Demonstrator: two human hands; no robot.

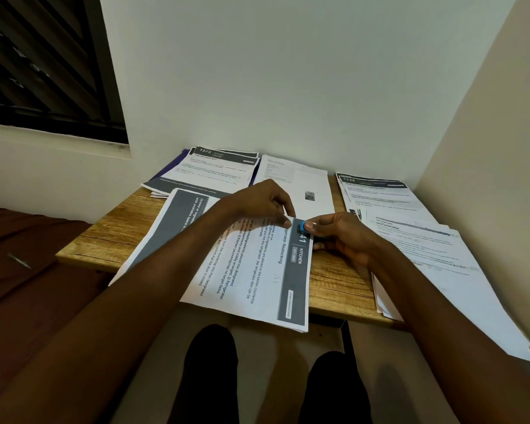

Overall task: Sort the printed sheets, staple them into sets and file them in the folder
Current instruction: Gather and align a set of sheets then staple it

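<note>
Far left of the wooden table (126, 231) I see a brown cushioned surface (28, 270), matte cloth, with a thin pale sliver (19, 260) lying on it; what it is I cannot tell. Above that, a dark louvred window (43, 62) sits in the white wall.

The table has a pale grained top with a straight front edge. At its back left lies a stack headed 1573 (208, 168), resting on a purple folder (178, 162) whose edge peeks out beneath. Behind the table's middle, a mostly white sheet (297, 182) lies flat, its near end hidden by the hands.

At the table's centre lies the Refrigerator Restocking set (257, 270), turned sideways, grey header band toward the right, its near end overhanging the front edge. My left hand (257, 203) crosses over it, forearm masking much of the print; fingers curled down, fingertips pressing the sheets just beside the top corner. My right hand (340, 237) pinches a small blue stapler (305, 226) between thumb and forefinger, its blue tip seated on that corner of the set.

On the table's right side, a stack headed 1228 (377, 191) fans loosely, and a further spread of sheets (441, 270) overlaps it, running past the front edge beside the cream side wall. Below the table, dark trouser legs (211, 377).
</note>
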